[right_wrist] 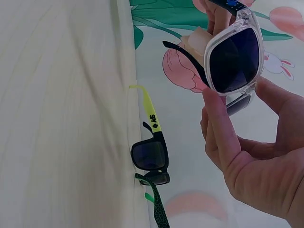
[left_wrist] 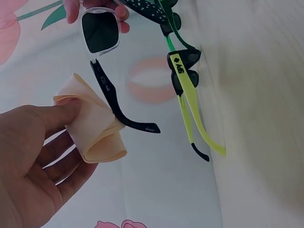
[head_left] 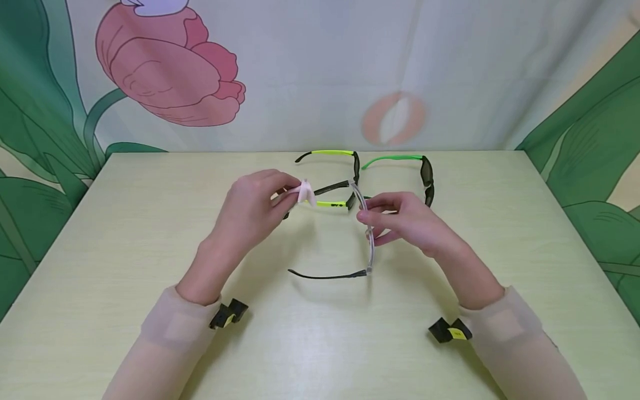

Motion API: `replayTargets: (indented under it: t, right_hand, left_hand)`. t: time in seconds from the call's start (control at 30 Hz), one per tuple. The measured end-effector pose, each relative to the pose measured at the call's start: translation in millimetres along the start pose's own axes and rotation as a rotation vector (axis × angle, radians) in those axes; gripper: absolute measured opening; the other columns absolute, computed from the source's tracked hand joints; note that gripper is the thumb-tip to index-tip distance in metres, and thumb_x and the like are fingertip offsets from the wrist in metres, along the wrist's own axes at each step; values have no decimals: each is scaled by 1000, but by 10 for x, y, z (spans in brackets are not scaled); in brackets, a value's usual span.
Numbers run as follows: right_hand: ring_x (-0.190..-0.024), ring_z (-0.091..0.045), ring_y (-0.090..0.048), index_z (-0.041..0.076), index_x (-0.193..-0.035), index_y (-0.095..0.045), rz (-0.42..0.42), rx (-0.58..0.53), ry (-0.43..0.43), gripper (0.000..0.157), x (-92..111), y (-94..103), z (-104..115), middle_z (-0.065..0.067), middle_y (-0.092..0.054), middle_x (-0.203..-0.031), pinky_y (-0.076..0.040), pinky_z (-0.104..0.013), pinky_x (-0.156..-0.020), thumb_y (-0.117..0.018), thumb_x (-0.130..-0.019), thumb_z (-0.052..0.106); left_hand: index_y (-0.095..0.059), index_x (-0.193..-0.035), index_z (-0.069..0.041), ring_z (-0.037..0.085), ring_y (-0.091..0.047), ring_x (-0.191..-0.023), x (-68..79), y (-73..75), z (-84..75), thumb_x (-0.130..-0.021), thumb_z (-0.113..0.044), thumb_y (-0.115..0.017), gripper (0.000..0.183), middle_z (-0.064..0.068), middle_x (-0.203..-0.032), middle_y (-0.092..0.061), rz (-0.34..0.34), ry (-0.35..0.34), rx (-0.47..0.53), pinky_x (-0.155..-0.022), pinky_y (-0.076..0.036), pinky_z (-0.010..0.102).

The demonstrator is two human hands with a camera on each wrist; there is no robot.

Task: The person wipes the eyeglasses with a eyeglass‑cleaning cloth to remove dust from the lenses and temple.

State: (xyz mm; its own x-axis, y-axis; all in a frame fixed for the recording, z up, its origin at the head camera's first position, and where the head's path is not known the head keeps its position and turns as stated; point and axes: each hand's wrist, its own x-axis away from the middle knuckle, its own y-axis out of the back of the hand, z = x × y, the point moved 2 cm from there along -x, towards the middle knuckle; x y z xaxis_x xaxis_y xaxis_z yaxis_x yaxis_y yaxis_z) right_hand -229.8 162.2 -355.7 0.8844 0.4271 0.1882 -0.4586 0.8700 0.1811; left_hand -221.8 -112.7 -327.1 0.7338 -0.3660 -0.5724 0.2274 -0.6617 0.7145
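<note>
Sunglasses with a clear frame [head_left: 371, 255] and black temples are held above the table, lenses toward the right. My right hand [head_left: 412, 222] pinches them near the bridge between thumb and fingers; the right wrist view shows a dark lens [right_wrist: 235, 59] above the fingertips. A thin, folded, pale pink cloth [left_wrist: 92, 121] is pinched in my left hand [head_left: 250, 208]. The cloth lies against or just beside the far black temple [left_wrist: 108, 90]; whether they touch I cannot tell. The near temple [head_left: 327, 276] points left, free of both hands.
Behind the hands, yellow-and-black sunglasses [head_left: 332, 152] rest on the table [head_left: 125, 233]. Green-armed dark sunglasses [head_left: 427, 172] lie to their right, partly hidden by my right hand. A printed curtain [head_left: 310, 66] hangs at the table's far edge.
</note>
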Motion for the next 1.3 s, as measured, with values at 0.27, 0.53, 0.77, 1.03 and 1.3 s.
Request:
replayTargets:
  t: [0.27,0.53,0.77,1.03,1.3]
  right_hand:
    - [-85,-27,-72,-8,-138,-54,22,13,-4,58,32,-77,8,-18,-59,-118,-61,-49,-82,-75,-94,24]
    - [-90,-30,-72,-4,-135,-56,45,13,17,53,70,-166,59,-18,-60,-114,-61,-45,-80,-76,-94,22]
    - [-91,-32,-72,-2,-127,-60,62,16,36,44,98,-257,84,-17,-60,-112,-61,-44,-80,-77,-93,20]
    - [-87,-29,-71,-2,-127,-60,94,-7,59,42,101,-364,69,-19,-60,-110,-62,-46,-79,-78,-92,13]
    - [-85,-26,-71,-6,-127,-55,88,-35,51,45,99,-344,54,-19,-58,-111,-61,-47,-79,-77,-92,13]
  left_hand:
    - [-78,-101,-4,18,-64,-76,11,-60,-87,-90,-9,-80,12,4,-93,-74,13,-25,-6,-66,-51,33]
    - [-78,-107,-4,22,-67,-86,9,-110,-122,-90,-11,-81,18,6,-100,-73,27,-55,-50,-74,-56,37]
    - [-77,-108,-4,23,-68,-91,13,-120,-163,-90,-9,-81,19,6,-101,-73,8,-99,-29,-78,-57,38]
    - [-77,-107,-4,22,-69,-92,24,-150,-234,-89,-8,-81,19,6,-102,-73,5,-157,9,-79,-57,34]
    - [-77,-106,-3,22,-69,-89,15,-150,-206,-88,-5,-81,19,6,-99,-74,4,-167,-32,-79,-58,34]
